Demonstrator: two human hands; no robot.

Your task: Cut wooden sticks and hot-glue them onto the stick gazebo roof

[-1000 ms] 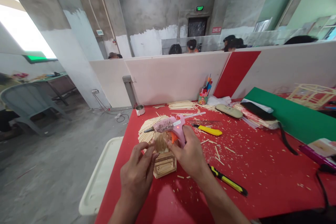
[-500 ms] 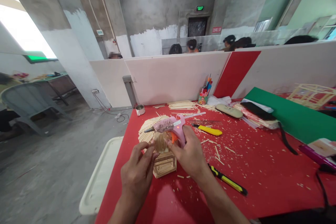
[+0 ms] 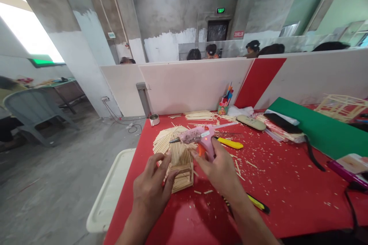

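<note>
My right hand is wrapped round the handle of a pink glue gun, whose dark nozzle points left above a small model built of wooden sticks. The model has a slatted top and a framed opening at its front. At the model's left side is my left hand, its fingers bent and its fingertips at the edge of the sticks. Whether it pinches a small piece there is too small to tell. Behind the model lies a fan-shaped layer of sticks.
On the red table lie a yellow cutter, a black-and-yellow knife partly under my right forearm, loose sticks and scraps. A tin, a pen cup and a green board stand or lie farther back.
The glue gun and my right hand have moved to the right, away from my left fingertips. My left hand has opened slightly and rests nearer the model's side.
</note>
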